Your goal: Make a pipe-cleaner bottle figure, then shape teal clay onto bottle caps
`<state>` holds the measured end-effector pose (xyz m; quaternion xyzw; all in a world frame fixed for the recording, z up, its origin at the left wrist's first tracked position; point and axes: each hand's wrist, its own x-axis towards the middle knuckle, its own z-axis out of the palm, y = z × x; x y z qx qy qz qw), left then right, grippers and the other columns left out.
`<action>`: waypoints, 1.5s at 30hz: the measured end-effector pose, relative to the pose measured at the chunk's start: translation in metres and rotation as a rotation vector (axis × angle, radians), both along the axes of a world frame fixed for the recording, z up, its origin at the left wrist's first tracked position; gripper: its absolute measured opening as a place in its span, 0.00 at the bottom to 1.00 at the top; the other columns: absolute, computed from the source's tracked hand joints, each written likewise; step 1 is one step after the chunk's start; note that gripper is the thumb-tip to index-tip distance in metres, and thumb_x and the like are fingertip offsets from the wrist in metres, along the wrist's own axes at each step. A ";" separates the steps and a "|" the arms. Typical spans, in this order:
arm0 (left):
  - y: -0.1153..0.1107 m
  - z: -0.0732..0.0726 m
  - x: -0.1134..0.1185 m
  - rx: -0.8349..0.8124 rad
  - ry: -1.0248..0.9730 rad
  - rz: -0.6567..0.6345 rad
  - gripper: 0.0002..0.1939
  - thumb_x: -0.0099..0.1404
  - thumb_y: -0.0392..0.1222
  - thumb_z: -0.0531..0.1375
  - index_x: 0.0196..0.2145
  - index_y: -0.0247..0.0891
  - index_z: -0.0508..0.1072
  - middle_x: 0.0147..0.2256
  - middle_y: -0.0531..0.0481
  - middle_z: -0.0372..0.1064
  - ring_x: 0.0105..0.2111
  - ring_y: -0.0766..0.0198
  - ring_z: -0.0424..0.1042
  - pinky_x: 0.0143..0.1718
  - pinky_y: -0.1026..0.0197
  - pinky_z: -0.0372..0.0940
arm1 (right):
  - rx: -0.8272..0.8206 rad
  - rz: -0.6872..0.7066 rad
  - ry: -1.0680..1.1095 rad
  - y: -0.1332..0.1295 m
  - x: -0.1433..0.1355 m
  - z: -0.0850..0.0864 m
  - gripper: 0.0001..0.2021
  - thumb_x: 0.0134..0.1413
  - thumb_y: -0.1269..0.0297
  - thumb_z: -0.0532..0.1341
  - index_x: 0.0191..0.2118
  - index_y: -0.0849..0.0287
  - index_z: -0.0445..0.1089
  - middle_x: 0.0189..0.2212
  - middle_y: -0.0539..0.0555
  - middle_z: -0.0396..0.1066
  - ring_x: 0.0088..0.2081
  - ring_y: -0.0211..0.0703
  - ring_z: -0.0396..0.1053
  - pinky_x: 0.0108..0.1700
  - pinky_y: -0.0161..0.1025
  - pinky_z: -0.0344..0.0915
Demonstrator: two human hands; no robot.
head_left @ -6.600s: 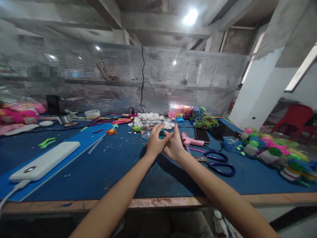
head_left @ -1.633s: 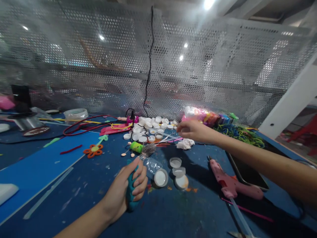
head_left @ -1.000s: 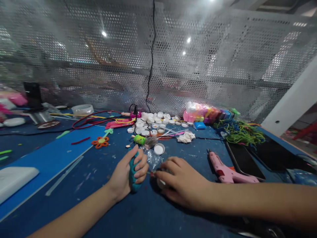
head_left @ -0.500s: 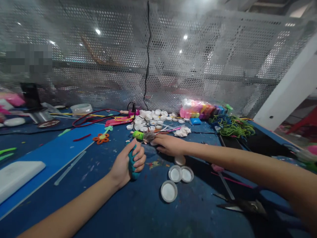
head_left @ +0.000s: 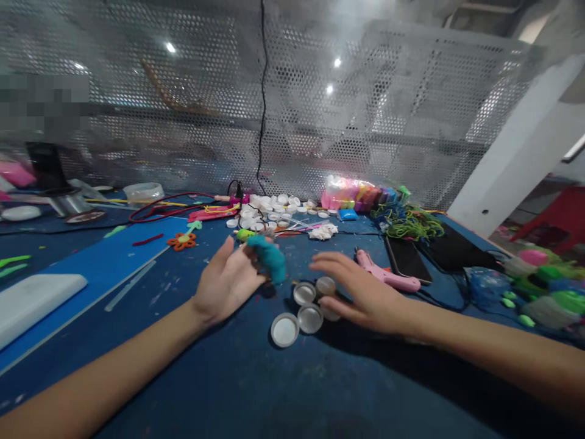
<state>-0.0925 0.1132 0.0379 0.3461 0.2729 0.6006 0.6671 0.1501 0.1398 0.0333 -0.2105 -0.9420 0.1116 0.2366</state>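
Note:
My left hand (head_left: 228, 274) is turned palm up and opened out, its thumb apart. A soft teal lump, apparently modelling clay (head_left: 269, 259), is at its fingertips, blurred by motion and hiding the finger ends. I cannot tell whether it rests on them or is leaving them. To the right, my right hand (head_left: 361, 289) hovers with fingers spread over a group of shallow round white caps (head_left: 284, 330), partly covering some of them. Nothing shows in its grasp. A bright green piece (head_left: 245, 234) lies just beyond the left hand.
A pink glue gun (head_left: 388, 275) lies beyond my right hand, near a dark phone (head_left: 408, 259). Many white caps (head_left: 274, 207) are heaped at the back beside bagged colourful clay (head_left: 350, 194). At left are an orange flower (head_left: 181, 242) and a white block (head_left: 41, 299).
My left hand has opened from its fist around the teal lump. My right hand has drawn back from the green piece to the near caps, which have shifted. The scissors are no longer in view.

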 end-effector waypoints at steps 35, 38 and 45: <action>-0.035 0.033 -0.022 0.276 1.075 0.312 0.04 0.50 0.36 0.68 0.24 0.38 0.75 0.22 0.52 0.70 0.22 0.66 0.66 0.25 0.69 0.59 | 0.391 -0.248 0.109 0.005 0.050 -0.003 0.15 0.61 0.65 0.52 0.23 0.59 0.66 0.24 0.56 0.69 0.31 0.41 0.67 0.36 0.36 0.61; -0.075 0.063 -0.047 0.128 1.133 -0.037 0.08 0.45 0.31 0.68 0.25 0.41 0.77 0.21 0.51 0.73 0.21 0.65 0.69 0.23 0.67 0.62 | 0.320 -0.250 0.116 0.004 0.050 -0.003 0.15 0.60 0.65 0.52 0.22 0.59 0.65 0.24 0.55 0.68 0.30 0.42 0.67 0.35 0.37 0.61; -0.118 0.076 -0.085 -0.038 1.288 -0.687 0.11 0.50 0.30 0.64 0.28 0.45 0.81 0.27 0.49 0.79 0.30 0.53 0.77 0.32 0.57 0.68 | -0.284 -0.246 0.389 -0.002 0.041 0.010 0.14 0.58 0.55 0.54 0.30 0.60 0.69 0.22 0.51 0.68 0.25 0.38 0.65 0.28 0.35 0.61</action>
